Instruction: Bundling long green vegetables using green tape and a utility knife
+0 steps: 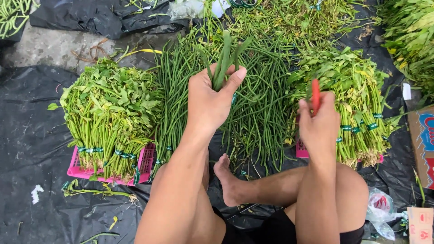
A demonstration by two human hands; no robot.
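My left hand (210, 101) is closed around a small bunch of long green beans (224, 56), holding their ends upright above a big pile of long beans (262, 99) spread in front of me. Level with it on the right, my right hand (318, 124) grips a thin red-orange tool (315, 96) that sticks up between the fingers; whether it is a knife or scissors I cannot tell. My bare foot (228, 178) rests on the black sheet below the pile.
Tied bundles of leafy greens (110, 117) lie on a pink crate (147, 160) at left, and more bundles (357, 104) on another pink crate at right. Black plastic sheet (31, 149) covers the ground. A cardboard box (422, 144) and a plastic bag (382, 212) sit at right.
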